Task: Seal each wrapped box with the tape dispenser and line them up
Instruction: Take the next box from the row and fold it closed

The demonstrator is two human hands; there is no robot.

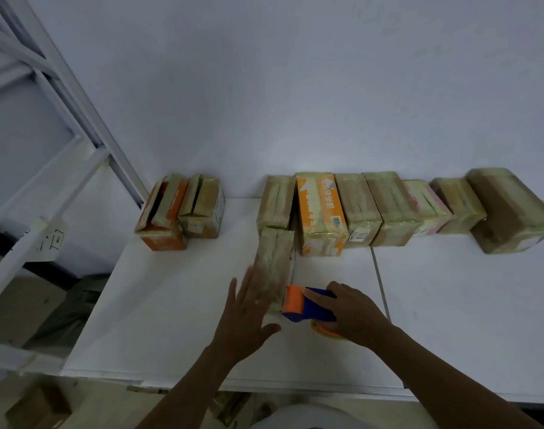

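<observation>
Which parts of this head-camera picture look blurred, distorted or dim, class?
Head view: the left hand and the tape-wrapped cardboard box it touches are motion-blurred; the orange-and-blue plastic tape dispenser in the right hand looks sharper; the brown wrapped box far right leans outward, wide-angle distortion; lighting dim, corners darker.

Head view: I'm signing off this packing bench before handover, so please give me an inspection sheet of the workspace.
Surface: white table, seam down its right part.
Job's things: wrapped box under the left hand; tape dispenser at its near end; row of seven wrapped boxes along the wall; two boxes apart at left, tops seemingly open.
Clutter: nothing seen.
Grips: left hand flat on the box, blurred; right hand holds the dispenser.
Cables: nothing seen.
Surroundings: white shelf frame left, cartons below.
</observation>
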